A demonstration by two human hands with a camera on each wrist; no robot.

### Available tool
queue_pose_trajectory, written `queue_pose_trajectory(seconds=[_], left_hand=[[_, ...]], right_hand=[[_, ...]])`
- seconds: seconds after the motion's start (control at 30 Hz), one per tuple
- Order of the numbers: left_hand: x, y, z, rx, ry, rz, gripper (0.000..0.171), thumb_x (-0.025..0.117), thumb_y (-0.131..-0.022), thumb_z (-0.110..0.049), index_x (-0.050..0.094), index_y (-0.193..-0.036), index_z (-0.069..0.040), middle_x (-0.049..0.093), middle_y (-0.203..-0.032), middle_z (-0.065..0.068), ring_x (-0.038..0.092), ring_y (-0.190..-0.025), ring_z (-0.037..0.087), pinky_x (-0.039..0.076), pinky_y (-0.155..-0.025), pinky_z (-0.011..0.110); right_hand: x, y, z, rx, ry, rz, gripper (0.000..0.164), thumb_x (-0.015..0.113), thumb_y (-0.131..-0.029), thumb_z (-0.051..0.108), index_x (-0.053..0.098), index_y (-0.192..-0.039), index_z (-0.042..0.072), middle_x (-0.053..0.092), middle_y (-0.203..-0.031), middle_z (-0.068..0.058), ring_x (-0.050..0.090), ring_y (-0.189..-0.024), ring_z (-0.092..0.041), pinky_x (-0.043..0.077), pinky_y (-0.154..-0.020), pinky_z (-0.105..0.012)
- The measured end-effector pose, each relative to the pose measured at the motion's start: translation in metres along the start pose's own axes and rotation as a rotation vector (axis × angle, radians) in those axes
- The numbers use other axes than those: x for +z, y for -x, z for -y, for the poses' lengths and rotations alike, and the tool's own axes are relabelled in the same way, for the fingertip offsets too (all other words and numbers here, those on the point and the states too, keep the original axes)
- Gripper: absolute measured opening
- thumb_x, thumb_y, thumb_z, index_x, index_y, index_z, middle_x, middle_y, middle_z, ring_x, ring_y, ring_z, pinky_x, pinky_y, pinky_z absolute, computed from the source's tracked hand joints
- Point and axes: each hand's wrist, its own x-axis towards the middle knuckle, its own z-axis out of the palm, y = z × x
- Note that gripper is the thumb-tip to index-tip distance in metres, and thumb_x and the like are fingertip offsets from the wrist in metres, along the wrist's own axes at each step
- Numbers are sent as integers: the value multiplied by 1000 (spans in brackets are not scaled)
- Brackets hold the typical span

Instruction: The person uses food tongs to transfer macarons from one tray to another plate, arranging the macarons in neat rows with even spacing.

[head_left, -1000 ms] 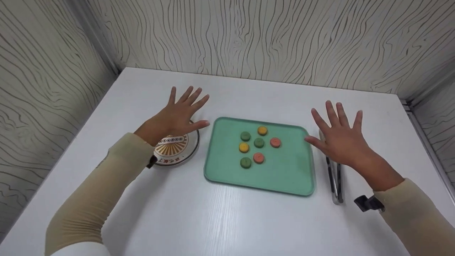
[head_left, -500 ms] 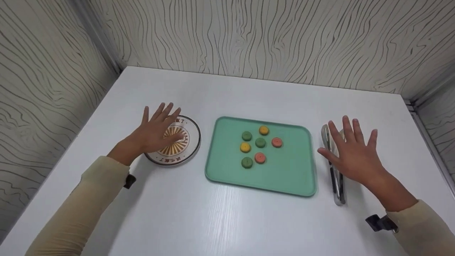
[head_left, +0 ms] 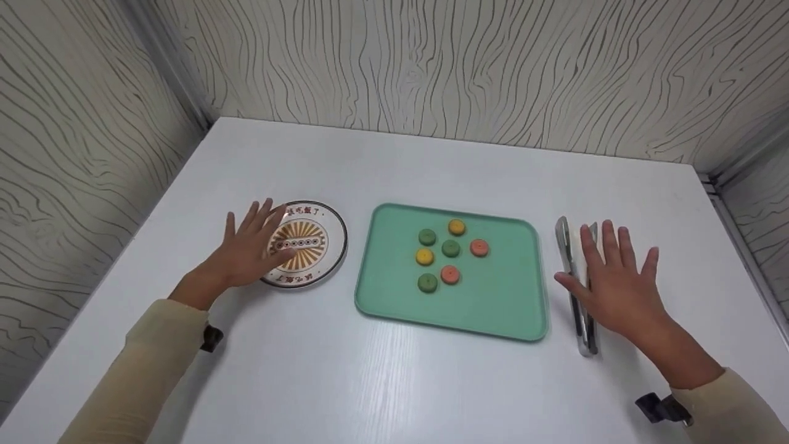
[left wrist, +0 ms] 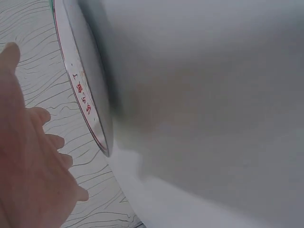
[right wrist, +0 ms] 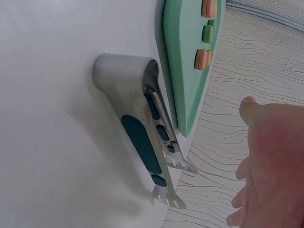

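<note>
Metal tongs [right wrist: 141, 142], three o'clock from the tray [head_left: 493, 302], likely springy: hold mid-arm; left hand [head_left: 245, 254] and right hand [head_left: 624, 296] spread, empty, contact unclear.

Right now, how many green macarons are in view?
3: the farthest green macaron, the middle green macaron and the nearest green macaron, all on the green tray. None looks hidden.

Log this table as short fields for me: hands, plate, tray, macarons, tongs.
left hand: fingers extended, near the plate, holding nothing
right hand: fingers extended, near the tongs, holding nothing
plate: white, dark-rimmed, left of the tray
tray: green, rectangular
macarons: three green, two yellow, two pink, on the tray
tongs: metal, on the table, right of the tray
</note>
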Motion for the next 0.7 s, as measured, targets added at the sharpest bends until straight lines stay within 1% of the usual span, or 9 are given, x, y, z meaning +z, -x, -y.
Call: queue_pose_trajectory(seconds=[0.13, 0.27, 0.33, 0.4, 0.53, 0.7], left_hand=[[2, 5, 3, -33, 33, 9, 91, 44, -102, -61, 8, -164, -4, -2, -169, 23, -6, -154, 44, -12, -115, 70], [6, 11, 6, -80, 54, 13, 92, 45, -102, -60, 8, -163, -2, -2, -168, 25, -7, -154, 46, -10, -116, 70], [8, 12, 8, -90, 49, 13, 93, 46, -101, -60, 8, -163, -1, -2, -168, 26, -7, -154, 46, -10, -116, 69], [12, 14, 11, -89, 48, 10, 94, 47, -101, -60, 8, -163, -1, -2, -168, 26, -7, -154, 46, -10, -117, 69], [17, 16, 14, -86, 53, 17, 98, 49, -99, -62, 6, -163, -1, -4, -168, 26, -8, -154, 45, -10, -117, 68], [20, 18, 14, -82, 58, 35, 102, 51, -98, -64, 6, -162, 1, -6, -167, 28, -8, -153, 46, -8, -118, 67]], right_hand=[[7, 5, -2, 21, -21, 12, 95, 50, -102, 57, 8, -161, -4, 2, -162, -38, -5, -151, -52, -8, -107, -81], [16, 11, -3, 21, -32, 13, 98, 53, -101, 59, 8, -160, -5, 5, -161, -40, 0, -150, -55, -6, -107, -82], [20, 14, -4, 28, -40, 16, 100, 54, -100, 59, 7, -160, -6, 5, -160, -41, 2, -149, -56, -4, -107, -82], [24, 17, -4, 41, -51, 20, 102, 56, -99, 58, 6, -159, -8, 7, -159, -43, 4, -148, -58, -2, -106, -83], [29, 20, -4, 84, -78, 50, 107, 55, -99, 59, 4, -155, -16, 7, -156, -47, 6, -146, -62, 2, -104, -84], [31, 21, -3, 142, -106, 95, 112, 55, -98, 62, 5, -149, -25, 6, -153, -50, 6, -143, -65, 4, -103, -85]])
